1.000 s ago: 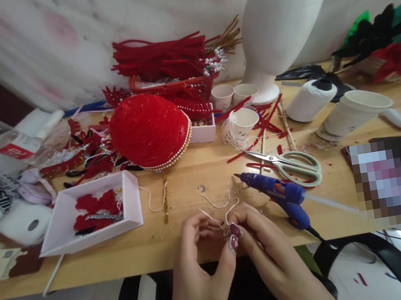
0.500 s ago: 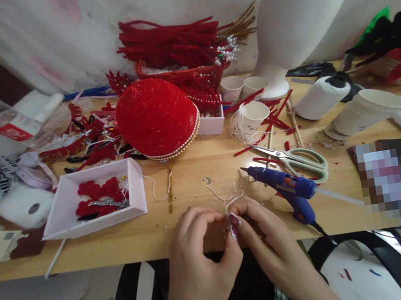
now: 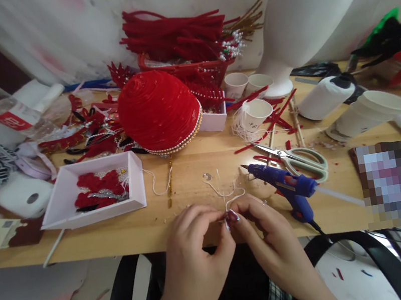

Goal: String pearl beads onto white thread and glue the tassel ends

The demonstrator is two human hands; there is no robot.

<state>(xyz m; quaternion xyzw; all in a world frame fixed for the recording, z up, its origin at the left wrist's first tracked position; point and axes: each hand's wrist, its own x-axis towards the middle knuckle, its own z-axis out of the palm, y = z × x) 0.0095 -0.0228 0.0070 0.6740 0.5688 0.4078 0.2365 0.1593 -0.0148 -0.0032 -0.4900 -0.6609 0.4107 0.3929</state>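
The left hand (image 3: 200, 246) and right hand (image 3: 267, 235) meet at the fingertips above the front edge of the worktop (image 3: 189, 172), pinched closed on white thread (image 3: 236, 197) and a thin needle (image 3: 219, 180); any smaller piece between the nails is too covered to make out. A second ago the needle slanted toward the left; now it points nearly straight up from the fingertips. The thread's loose loop lies beyond them, near a small silver disc (image 3: 207, 176). The view has shifted, but the blue glue gun (image 3: 281, 180), scissors (image 3: 295, 158), red dome (image 3: 158, 111) and white box (image 3: 135, 180) keep their arrangement.
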